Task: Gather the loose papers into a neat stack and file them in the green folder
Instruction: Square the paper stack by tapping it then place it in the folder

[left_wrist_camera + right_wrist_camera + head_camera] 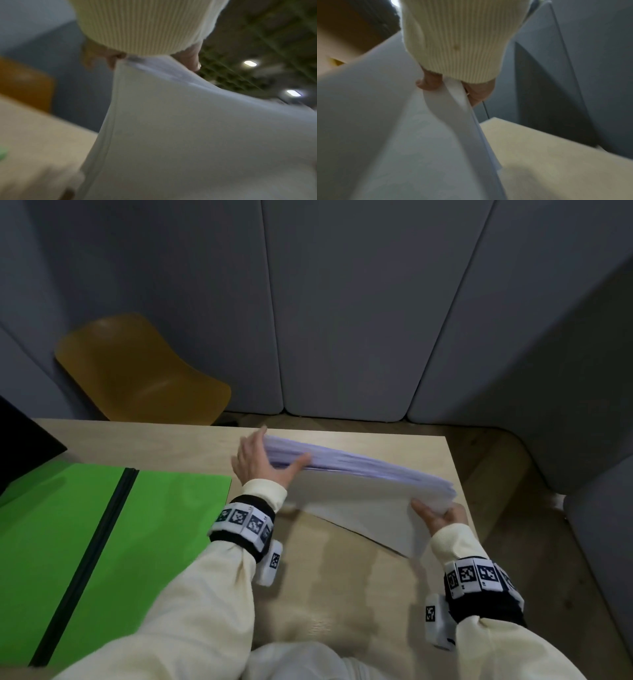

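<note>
A stack of white papers stands on edge, tilted toward me, above the right half of the wooden table. My left hand grips its left end, thumb on the near face and fingers behind. My right hand grips its right end the same way. The wrist views show the paper stack held at the edges by the left hand and the right hand. The green folder lies open and flat on the table's left half, a dark spine down its middle.
A yellow chair stands behind the table's far left edge. A black object sits at the far left corner. Grey padded wall panels close in behind and to the right. The table's right edge is close to the papers.
</note>
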The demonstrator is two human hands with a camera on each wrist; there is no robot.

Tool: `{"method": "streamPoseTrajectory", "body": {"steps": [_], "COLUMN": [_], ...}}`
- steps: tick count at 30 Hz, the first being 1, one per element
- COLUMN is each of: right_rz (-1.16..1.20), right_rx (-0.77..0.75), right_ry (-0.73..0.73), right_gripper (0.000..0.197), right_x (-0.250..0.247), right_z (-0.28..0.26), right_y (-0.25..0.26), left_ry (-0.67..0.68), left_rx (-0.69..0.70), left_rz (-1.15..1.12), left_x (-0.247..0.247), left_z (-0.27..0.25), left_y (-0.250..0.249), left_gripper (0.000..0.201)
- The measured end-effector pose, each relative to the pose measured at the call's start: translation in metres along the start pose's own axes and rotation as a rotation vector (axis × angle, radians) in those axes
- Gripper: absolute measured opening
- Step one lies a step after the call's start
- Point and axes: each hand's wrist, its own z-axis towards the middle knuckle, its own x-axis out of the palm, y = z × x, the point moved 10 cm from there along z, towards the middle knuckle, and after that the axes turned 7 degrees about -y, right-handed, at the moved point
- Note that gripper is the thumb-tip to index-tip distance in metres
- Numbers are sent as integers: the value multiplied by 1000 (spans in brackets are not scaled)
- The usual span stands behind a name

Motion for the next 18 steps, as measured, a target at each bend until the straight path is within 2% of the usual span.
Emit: {"method": "streamPoseTrajectory", "body": {"steps": [1, 3, 5, 6, 7, 8, 10, 13, 16, 18], "right_rz": [21, 28, -40, -83, -132, -167, -189, -162, -169, -38], "right_rx": [-36, -125, -261, -350, -456, -545, -666, -680, -621, -577], "right_ry": [10, 48, 75, 82, 92, 110, 133, 136, 163, 165], "right_gripper": [44, 34, 5, 11, 19, 17, 11, 16, 11, 23], "right_x": [2, 8, 12, 13, 14, 14, 10, -3, -14, -24], "right_z": [-1, -11, -24, -28, -38, -45, -59, -57, -42, -41], "right_y": [10, 43, 84, 104, 125, 139, 162, 167, 147, 140], "left_ry": [-36, -47, 77, 177, 251, 287, 271, 233, 244, 251], "left_rx": [137, 427, 639, 660, 627, 580, 532, 477, 306, 210], "left_rz": [166, 343, 366, 312, 237, 189, 184, 61, -175, -281], "left_x": [-7, -12, -1, 4, 6, 5, -3, -18, -27, -34], "left_z": [-3, -18, -34, -38, -38, -36, -32, -26, -10, -2], "left_y": [-20, -68, -106, -116, -122, -125, -131, -128, -107, -96], "left_gripper": [107, 110, 88, 70, 50, 34, 20, 17, 14, 16]}}
